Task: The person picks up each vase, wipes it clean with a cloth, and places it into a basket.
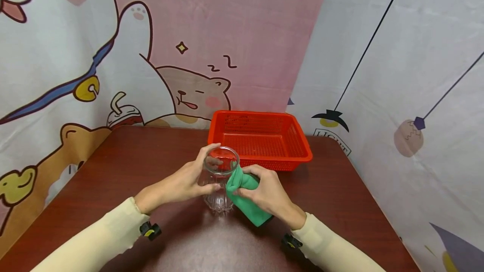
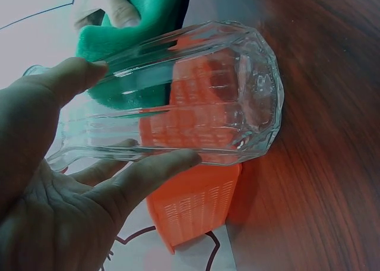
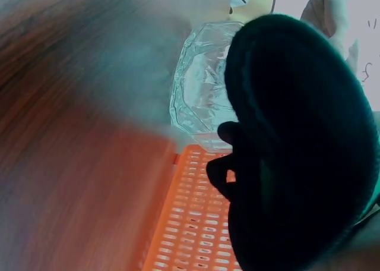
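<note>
As left hand (image 1: 185, 182) grips jar (image 1: 218, 200), right hand (image 1: 267, 190) opposite.

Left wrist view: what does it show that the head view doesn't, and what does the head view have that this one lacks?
Only the left wrist view shows the underside of the glass jar, with a faint mark on it, and the palm side of the left hand.

Only the head view shows the pale sleeves and the yellow bell on the backdrop.

Both share the jar, both hands, the green cloth in the right hand, the red basket and the wooden tabletop.
</note>
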`<move>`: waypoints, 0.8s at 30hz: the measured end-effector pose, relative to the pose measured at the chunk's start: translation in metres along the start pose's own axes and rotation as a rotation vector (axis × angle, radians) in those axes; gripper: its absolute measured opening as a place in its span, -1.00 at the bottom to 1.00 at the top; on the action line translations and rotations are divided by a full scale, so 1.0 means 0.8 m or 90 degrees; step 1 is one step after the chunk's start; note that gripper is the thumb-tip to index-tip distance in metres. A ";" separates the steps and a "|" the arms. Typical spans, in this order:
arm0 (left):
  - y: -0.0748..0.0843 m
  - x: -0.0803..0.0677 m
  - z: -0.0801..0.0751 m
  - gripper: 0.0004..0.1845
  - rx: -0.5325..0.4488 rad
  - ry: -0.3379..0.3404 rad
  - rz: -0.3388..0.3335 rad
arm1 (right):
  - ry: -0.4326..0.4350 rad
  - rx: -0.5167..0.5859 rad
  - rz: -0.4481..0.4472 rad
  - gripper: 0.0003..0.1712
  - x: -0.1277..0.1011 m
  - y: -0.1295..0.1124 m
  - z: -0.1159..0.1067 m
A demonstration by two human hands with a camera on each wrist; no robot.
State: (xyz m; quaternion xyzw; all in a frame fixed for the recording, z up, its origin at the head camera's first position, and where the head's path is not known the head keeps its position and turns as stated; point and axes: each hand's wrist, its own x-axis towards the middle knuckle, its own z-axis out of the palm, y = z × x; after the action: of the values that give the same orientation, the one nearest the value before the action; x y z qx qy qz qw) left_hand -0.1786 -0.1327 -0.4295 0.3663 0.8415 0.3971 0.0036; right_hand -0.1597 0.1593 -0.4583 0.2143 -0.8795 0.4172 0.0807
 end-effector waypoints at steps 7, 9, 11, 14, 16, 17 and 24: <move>-0.001 0.000 0.000 0.19 0.010 0.000 -0.001 | -0.037 -0.034 0.026 -0.44 -0.002 0.006 0.002; -0.001 0.000 0.000 0.19 0.011 -0.001 -0.003 | -0.049 -0.042 0.034 -0.45 -0.002 0.007 0.002; -0.001 -0.001 -0.001 0.19 0.008 -0.003 -0.006 | -0.060 -0.050 0.040 -0.45 -0.002 0.008 0.003; -0.001 -0.001 -0.001 0.19 0.004 -0.006 -0.009 | -0.073 -0.067 0.046 -0.46 -0.001 0.009 0.004; -0.001 -0.001 -0.002 0.19 0.002 -0.006 -0.008 | -0.082 -0.077 0.047 -0.48 -0.001 0.010 0.004; -0.001 -0.001 -0.002 0.19 0.001 -0.006 -0.007 | -0.086 -0.083 0.046 -0.49 -0.001 0.010 0.005; -0.001 0.000 -0.001 0.19 0.000 -0.004 -0.001 | -0.112 -0.123 0.023 -0.52 -0.003 0.014 0.007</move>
State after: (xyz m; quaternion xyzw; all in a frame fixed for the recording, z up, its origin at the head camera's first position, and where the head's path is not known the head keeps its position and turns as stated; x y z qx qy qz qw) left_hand -0.1792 -0.1339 -0.4294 0.3671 0.8416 0.3961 0.0065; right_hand -0.1627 0.1620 -0.4707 0.2255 -0.9230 0.3114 0.0156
